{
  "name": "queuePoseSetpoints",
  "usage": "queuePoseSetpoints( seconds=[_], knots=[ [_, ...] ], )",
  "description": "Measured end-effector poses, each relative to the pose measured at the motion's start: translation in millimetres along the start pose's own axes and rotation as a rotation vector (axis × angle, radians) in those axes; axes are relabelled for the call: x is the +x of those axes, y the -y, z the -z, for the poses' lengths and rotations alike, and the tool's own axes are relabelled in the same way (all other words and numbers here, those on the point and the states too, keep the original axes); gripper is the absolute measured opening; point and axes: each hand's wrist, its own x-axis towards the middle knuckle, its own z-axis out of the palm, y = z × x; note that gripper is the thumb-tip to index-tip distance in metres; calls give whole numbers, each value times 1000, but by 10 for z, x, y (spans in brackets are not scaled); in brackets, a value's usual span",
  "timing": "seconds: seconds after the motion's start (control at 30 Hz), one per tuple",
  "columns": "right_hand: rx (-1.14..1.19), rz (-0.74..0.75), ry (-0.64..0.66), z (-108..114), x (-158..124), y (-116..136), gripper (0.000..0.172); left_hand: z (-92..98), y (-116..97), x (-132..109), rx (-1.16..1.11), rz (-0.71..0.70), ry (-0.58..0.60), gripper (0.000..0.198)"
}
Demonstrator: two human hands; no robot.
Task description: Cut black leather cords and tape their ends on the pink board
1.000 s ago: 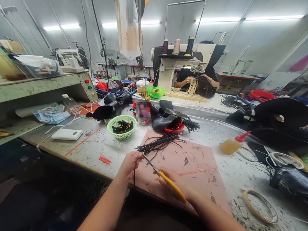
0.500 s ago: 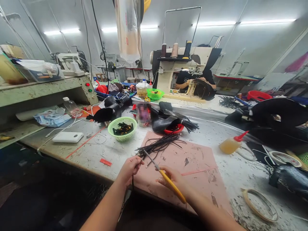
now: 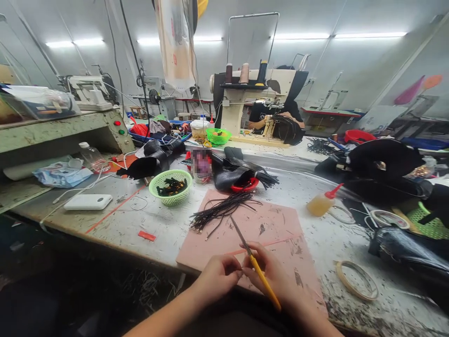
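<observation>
r hand (image 3: 277,276) grips yellow-handled scissors (image 3: 258,271), blades abt together & angled up-l over pink board (image 3: 280,222); tips are near the lower side of the blk cords (image 3: 226,208), can't tell if they touch the board. l hand (image 3: 217,277) is just beside r hand at board's near edge, fingers curled in, tips close to r fingertips; can't tell if anything's pinched there. cords lie in a loose bundle on upper-l part of board. up-l of them: pale green basket (image 3: 171,200) w/ small blk pcs inside. red strip (image 3: 146,235) on table (image 3: 157,250), l of board. on r: squeeze bottle (image 3: 318,206) w/ red tip, tape roll (image 3: 372,295) nearer the person. co-worker (image 3: 260,112) sits behind sewing machine (image 3: 235,114).
</observation>
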Motion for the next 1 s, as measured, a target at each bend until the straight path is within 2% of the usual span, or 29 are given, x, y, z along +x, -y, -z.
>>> queuePoseSetpoints(
  seconds=[0.1, 0.2, 0.27, 0.33, 0.37, 0.43, 0.5, 0.63, 0.7, 0.77, 0.83, 1.0],
  knots=[
    [-113, -15, -95, 298, 3, -98, 34, 43, 22, 7, 3, 64, 61, 13],
    [-264, -122, -331, 909, 53, -319, 40, 228, 71, 34, 24, 122, 11, 24],
    [-337, -267, -468, 1341, 68, -479, 47, 370, 111, 73, 89, 123, -26, 24],
    [-374, -332, -502, 1639, 71, -607, 51, 470, 150, 113, 174, 110, -27, 23],
    [-385, -349, -495, 1717, 73, -654, 51, 500, 167, 128, 233, 89, -20, 21],
    [-394, -357, -466, 1748, 76, -717, 48, 536, 192, 143, 378, 0, -26, 18],
    [-394, -357, -435, 1692, 62, -748, 47, 581, 210, 155, 532, -109, -100, 18],
    [-322, -331, -405, 1621, -10, -765, 52, 831, 278, 229, 802, -183, -494, 21],
    [-292, -323, -406, 1619, -34, -755, 53, 1001, 325, 292, 893, -181, -617, 21],
    [-288, -322, -406, 1609, -41, -733, 52, 1142, 363, 372, 911, -178, -625, 21],
    [-281, -319, -408, 1590, -37, -709, 52, 1229, 386, 459, 897, -182, -582, 19],
    [-257, -335, -428, 1557, -29, -699, 54, 1259, 398, 617, 873, -210, -511, 13]
  ],
)
